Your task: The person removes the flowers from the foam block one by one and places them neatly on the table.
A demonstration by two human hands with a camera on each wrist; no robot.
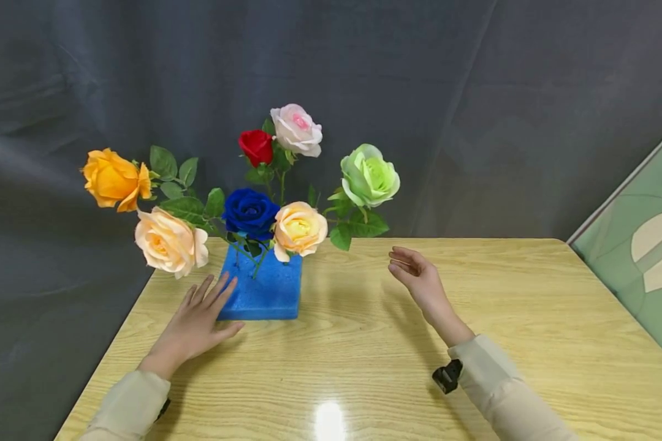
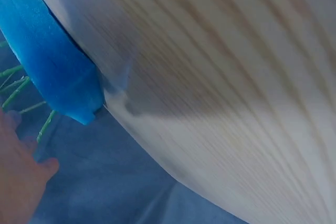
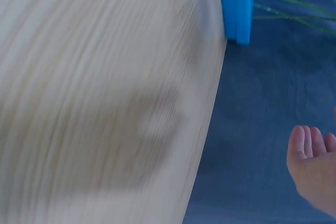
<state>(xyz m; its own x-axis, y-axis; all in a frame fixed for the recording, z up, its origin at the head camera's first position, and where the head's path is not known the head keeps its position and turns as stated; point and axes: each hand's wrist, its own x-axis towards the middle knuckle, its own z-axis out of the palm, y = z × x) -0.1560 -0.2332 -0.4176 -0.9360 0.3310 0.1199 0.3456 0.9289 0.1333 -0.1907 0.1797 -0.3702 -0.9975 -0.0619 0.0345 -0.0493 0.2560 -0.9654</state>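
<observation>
A blue foam block (image 1: 265,300) lies on the table with several artificial roses stuck in it by their green stems (image 2: 44,127). Among the blooms are an orange rose (image 1: 116,179), a peach rose (image 1: 171,242) at the left, a blue rose (image 1: 250,213), a second peach rose (image 1: 300,229), a red rose (image 1: 256,147), a pale pink rose (image 1: 298,130) and a green rose (image 1: 369,176). My left hand (image 1: 198,327) spreads its fingers at the block's left edge; whether they touch it I cannot tell. Holding nothing, my right hand (image 1: 422,288) hovers right of the block, fingers slightly bent.
The wooden table (image 1: 529,324) extends to the right. Behind it hangs a dark grey curtain (image 1: 474,122). A green patterned panel (image 1: 640,245) leans along the right side. Leafy stems reach out beyond the block to both sides.
</observation>
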